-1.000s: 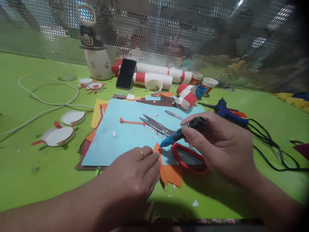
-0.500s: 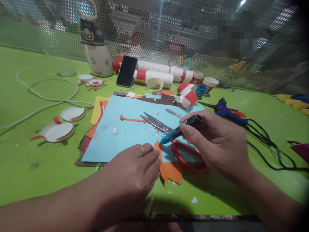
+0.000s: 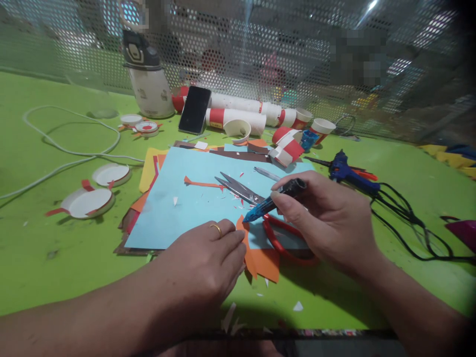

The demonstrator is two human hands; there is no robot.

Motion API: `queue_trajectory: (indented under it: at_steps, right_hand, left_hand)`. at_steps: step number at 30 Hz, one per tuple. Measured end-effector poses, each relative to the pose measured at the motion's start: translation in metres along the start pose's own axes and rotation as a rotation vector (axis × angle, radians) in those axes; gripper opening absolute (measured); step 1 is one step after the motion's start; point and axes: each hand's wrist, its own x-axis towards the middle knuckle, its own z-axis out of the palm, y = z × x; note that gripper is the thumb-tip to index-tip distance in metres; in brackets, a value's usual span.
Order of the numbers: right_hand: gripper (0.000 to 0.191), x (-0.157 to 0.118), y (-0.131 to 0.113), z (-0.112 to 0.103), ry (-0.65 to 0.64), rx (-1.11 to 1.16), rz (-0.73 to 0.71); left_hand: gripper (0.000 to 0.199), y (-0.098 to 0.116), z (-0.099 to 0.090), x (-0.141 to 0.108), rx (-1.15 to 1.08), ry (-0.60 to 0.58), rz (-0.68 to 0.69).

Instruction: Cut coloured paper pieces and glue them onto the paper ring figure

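Observation:
My right hand (image 3: 327, 218) is closed around a blue and black marker (image 3: 266, 206), its tip at the upper end of an orange paper piece (image 3: 249, 250). My left hand (image 3: 211, 258), with a ring on one finger, presses that orange piece with its fingers together; the fingertips are partly hidden. Beneath lies a light blue sheet (image 3: 167, 218) on a stack of coloured paper. Scissors with red handles (image 3: 277, 243) lie partly open on the sheet, behind and beside the marker. A thin orange strip (image 3: 203, 184) rests left of the blades.
At the back stand a bottle (image 3: 150, 91), a phone (image 3: 194, 110) and white-red paper cups (image 3: 323, 130). A blue glue gun (image 3: 349, 173) with a black cord lies right. Paper discs with red tabs (image 3: 87, 202) and a white cable (image 3: 67, 161) are left. Scraps litter the front.
The right hand and marker have shifted very slightly left, the tip staying at the orange paper. The left hand keeps its hold.

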Motion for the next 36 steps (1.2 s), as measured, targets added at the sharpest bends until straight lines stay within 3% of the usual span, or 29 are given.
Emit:
queue_trajectory:
  at_steps: [36]
  right_hand:
    - [0.003, -0.0003, -0.0009, 0.0011, -0.038, -0.013, 0.014]
  left_hand:
    - [0.017, 0.0006, 0.0022, -0.0008, -0.014, 0.001, -0.019]
